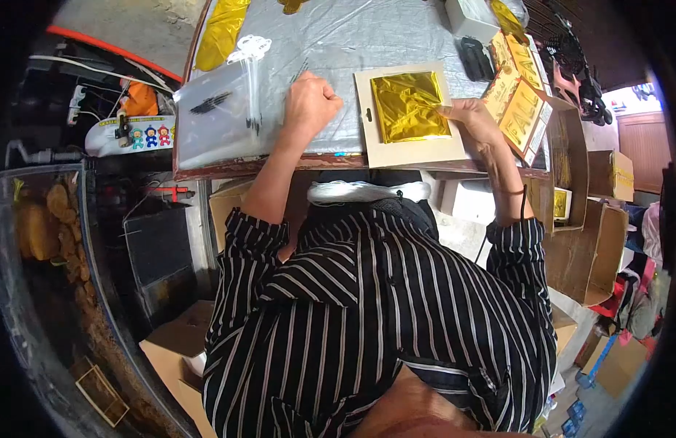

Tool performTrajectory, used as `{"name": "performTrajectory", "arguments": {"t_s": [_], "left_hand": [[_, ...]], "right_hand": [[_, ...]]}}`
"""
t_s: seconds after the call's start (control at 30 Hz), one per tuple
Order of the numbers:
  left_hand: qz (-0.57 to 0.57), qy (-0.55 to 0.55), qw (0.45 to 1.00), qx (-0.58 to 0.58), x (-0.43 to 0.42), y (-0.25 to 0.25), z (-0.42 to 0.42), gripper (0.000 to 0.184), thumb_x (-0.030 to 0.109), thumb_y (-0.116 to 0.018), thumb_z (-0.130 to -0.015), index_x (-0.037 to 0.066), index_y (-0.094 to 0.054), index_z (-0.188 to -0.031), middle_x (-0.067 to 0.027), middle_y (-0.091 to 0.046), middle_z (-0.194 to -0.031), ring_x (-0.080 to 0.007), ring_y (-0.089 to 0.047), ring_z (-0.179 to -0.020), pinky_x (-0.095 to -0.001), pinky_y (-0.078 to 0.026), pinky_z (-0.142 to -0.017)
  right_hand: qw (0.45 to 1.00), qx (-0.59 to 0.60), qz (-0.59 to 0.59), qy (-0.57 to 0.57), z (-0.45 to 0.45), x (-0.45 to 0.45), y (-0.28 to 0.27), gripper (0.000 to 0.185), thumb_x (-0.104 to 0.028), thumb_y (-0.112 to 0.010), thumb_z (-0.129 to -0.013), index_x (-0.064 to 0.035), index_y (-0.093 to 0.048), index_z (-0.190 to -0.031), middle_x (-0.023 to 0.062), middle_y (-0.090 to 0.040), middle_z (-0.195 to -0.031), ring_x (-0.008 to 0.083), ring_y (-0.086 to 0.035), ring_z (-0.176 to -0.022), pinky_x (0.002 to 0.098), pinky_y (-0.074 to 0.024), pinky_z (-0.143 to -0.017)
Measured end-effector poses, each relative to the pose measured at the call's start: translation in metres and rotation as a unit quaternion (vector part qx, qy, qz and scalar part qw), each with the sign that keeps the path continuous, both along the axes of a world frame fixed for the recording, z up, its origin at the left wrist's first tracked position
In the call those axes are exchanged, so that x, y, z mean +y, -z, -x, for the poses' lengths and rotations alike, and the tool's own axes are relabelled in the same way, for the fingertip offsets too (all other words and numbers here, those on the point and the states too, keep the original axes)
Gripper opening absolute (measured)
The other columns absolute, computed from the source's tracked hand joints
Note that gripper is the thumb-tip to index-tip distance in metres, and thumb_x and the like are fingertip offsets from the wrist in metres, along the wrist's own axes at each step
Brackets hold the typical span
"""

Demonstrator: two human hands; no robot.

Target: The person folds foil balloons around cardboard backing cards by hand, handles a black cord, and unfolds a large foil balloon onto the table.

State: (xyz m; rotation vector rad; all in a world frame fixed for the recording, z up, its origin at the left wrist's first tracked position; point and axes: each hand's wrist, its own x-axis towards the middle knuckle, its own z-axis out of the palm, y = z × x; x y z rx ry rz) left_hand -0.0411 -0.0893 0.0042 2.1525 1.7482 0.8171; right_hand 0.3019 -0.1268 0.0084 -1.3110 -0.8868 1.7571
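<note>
A folded gold foil packet (411, 108) lies on a cream backing card (389, 155) with a hang hole, near the table's front edge. My right hand (475, 123) pinches the packet's right edge, thumb on the foil. To the left of the card, my left hand (311, 101) is closed in a fist over the table covering; whatever may be inside it is hidden. Left of that fist lies a stack of clear plastic bags (220, 120) with dark print. Two printed cards reading "FALL" (524, 109) rest to the right of my right hand.
A silvery sheet (338, 33) covers the table. A white lace-like cutout (249, 48), gold foil (221, 33), a black object (477, 60) and a white box (471, 20) lie on it. Cardboard boxes (604, 252) stand at the right; a glass tank (90, 306) is at the left.
</note>
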Motion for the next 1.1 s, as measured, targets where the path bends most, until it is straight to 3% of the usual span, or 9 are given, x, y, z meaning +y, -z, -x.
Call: {"name": "performTrajectory", "arguments": {"t_s": [0.13,0.33,0.4,0.5,0.63,0.7,0.93,1.0,1.1], "left_hand": [[0.039,0.018,0.999,-0.016,0.001,-0.014,0.003,0.011,0.015,-0.08,-0.066,0.006,-0.075,-0.07,-0.0124,-0.069,-0.098,-0.0288,-0.068,-0.084,-0.0389,-0.056,-0.081],[0.033,0.098,0.994,-0.026,-0.005,-0.028,-0.002,0.01,0.019,-0.08,-0.064,0.01,-0.075,-0.065,-0.0082,-0.067,-0.112,-0.031,-0.06,-0.105,-0.0422,-0.048,-0.094],[0.024,0.11,0.994,0.017,-0.009,-0.03,-0.008,0.009,0.018,-0.081,-0.068,0.011,-0.076,-0.071,-0.0076,-0.065,-0.121,-0.0314,-0.059,-0.111,-0.0412,-0.047,-0.099],[0.052,0.129,0.99,0.016,-0.006,-0.031,-0.009,0.008,0.018,-0.08,-0.07,0.011,-0.077,-0.073,-0.008,-0.064,-0.128,-0.0303,-0.057,-0.116,-0.0409,-0.046,-0.101],[0.079,0.171,0.982,-0.029,0.008,-0.02,0.002,0.009,0.018,-0.08,-0.072,0.011,-0.078,-0.075,-0.0085,-0.061,-0.135,-0.0286,-0.053,-0.125,-0.0401,-0.045,-0.103],[0.133,0.164,0.975,-0.07,0.011,-0.017,0.002,0.01,0.02,-0.079,-0.073,0.01,-0.078,-0.076,-0.0091,-0.058,-0.14,-0.0284,-0.05,-0.131,-0.0401,-0.044,-0.105],[0.114,0.121,0.982,-0.086,0.008,-0.003,-0.007,0.012,0.019,-0.079,-0.073,0.008,-0.078,-0.077,-0.0133,-0.054,-0.145,-0.0291,-0.055,-0.127,-0.0397,-0.046,-0.104],[0.057,0.136,0.989,-0.031,0.006,0.0,0.002,0.012,0.019,-0.079,-0.073,0.008,-0.078,-0.077,-0.0148,-0.053,-0.147,-0.0293,-0.055,-0.128,-0.0385,-0.047,-0.102],[0.108,0.141,0.982,-0.063,0.009,-0.003,0.006,0.011,0.018,-0.079,-0.073,0.008,-0.078,-0.077,-0.0148,-0.053,-0.146,-0.0302,-0.055,-0.129,-0.0381,-0.047,-0.103]], "right_hand": [[1.0,0.012,-0.002,0.017,0.006,0.007,0.003,0.013,-0.007,-0.076,-0.088,0.0056,-0.076,-0.092,0.0108,-0.075,-0.081,0.0138,-0.069,-0.064,0.0275,-0.0553,-0.056],[0.998,-0.029,-0.027,0.046,0.01,0.018,0.004,0.013,-0.008,-0.076,-0.089,0.0041,-0.075,-0.084,0.0108,-0.074,-0.077,0.0148,-0.067,-0.058,0.0259,-0.054,-0.053],[0.998,-0.039,-0.023,0.04,0.011,0.021,0.007,0.014,-0.01,-0.076,-0.089,0.0034,-0.075,-0.082,0.0086,-0.072,-0.072,0.0125,-0.064,-0.055,0.0257,-0.0505,-0.05],[0.994,-0.075,-0.075,0.012,0.01,0.023,0.01,0.016,-0.012,-0.077,-0.089,0.0001,-0.076,-0.079,0.0036,-0.068,-0.066,0.0069,-0.052,-0.05,0.0248,-0.0398,-0.046],[0.986,-0.136,-0.091,-0.024,0.009,0.022,-0.005,0.014,-0.013,-0.078,-0.088,-0.0003,-0.077,-0.081,0.0019,-0.067,-0.065,0.0061,-0.05,-0.049,0.0238,-0.0374,-0.046],[0.98,-0.159,-0.119,-0.001,0.018,0.018,-0.01,0.022,-0.017,-0.077,-0.09,-0.0056,-0.073,-0.072,-0.0062,-0.054,-0.056,0.0035,-0.033,-0.046,0.025,-0.0201,-0.045],[0.974,-0.179,-0.139,-0.01,0.024,0.017,-0.017,0.029,-0.02,-0.077,-0.091,-0.0077,-0.068,-0.066,-0.0061,-0.052,-0.054,0.0039,-0.035,-0.046,0.0249,-0.0219,-0.045],[0.972,-0.178,-0.148,-0.026,0.021,0.019,-0.026,0.018,-0.016,-0.077,-0.091,0.0013,-0.078,-0.087,-0.0012,-0.065,-0.065,0.0041,-0.045,-0.051,0.0222,-0.0324,-0.047],[0.967,-0.199,-0.148,-0.057,0.021,0.02,-0.021,0.023,-0.02,-0.076,-0.092,-0.0013,-0.075,-0.08,-0.0025,-0.061,-0.061,0.0035,-0.043,-0.049,0.0235,-0.0298,-0.046]]}}
